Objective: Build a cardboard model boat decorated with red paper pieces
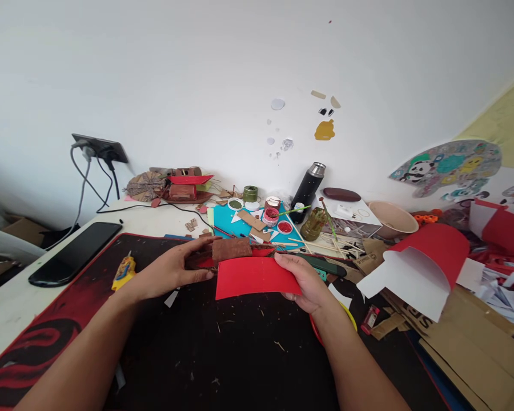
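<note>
My left hand [175, 271] grips the left end of a small model boat [232, 249], its thumb in front and its fingers behind. A brown block-like cabin with a rough surface tops the boat, and some red shows on its hull. In my right hand [306, 282], a rectangular piece of red card [257, 278] is pinched at its right end, thumb on top. The card is slightly curved and lies just in front of the boat, hiding part of it. I cannot tell whether card and boat touch.
Behind are paint pots [270, 216] on blue card [229, 220], a black thermos [310, 188] and another model boat [184, 191]. To the left lie a phone [75, 254] and a yellow pointed-tip object [124, 273]. A red lighter [370, 319], rolled red card [432, 251] and cardboard [475, 342] are right.
</note>
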Action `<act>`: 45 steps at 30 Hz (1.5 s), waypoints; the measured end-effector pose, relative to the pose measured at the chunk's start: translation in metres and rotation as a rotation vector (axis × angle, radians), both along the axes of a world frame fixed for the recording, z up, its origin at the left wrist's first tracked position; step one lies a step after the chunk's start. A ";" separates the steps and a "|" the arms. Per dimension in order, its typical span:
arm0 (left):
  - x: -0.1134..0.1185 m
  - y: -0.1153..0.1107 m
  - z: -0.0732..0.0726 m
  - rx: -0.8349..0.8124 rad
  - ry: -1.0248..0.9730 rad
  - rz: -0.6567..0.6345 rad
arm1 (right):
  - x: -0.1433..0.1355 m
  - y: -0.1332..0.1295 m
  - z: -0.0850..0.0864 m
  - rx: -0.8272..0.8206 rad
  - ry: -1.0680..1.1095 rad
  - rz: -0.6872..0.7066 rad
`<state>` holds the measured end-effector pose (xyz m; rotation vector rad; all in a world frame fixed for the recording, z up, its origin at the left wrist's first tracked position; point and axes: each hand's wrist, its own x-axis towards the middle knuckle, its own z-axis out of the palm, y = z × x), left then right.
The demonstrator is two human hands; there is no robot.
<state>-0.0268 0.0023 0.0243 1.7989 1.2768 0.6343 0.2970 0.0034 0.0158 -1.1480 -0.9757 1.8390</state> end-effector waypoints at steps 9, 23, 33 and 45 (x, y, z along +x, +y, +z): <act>0.000 0.000 0.001 0.024 0.039 -0.004 | -0.001 -0.001 0.001 -0.005 -0.001 -0.009; 0.001 0.000 0.000 0.015 0.026 -0.007 | -0.002 0.000 0.001 -0.004 -0.001 -0.018; 0.003 0.000 0.004 0.035 0.075 0.007 | -0.003 -0.001 0.003 -0.008 -0.012 -0.036; 0.001 0.004 -0.019 0.229 0.334 -0.057 | -0.002 -0.002 0.004 -0.012 -0.047 0.014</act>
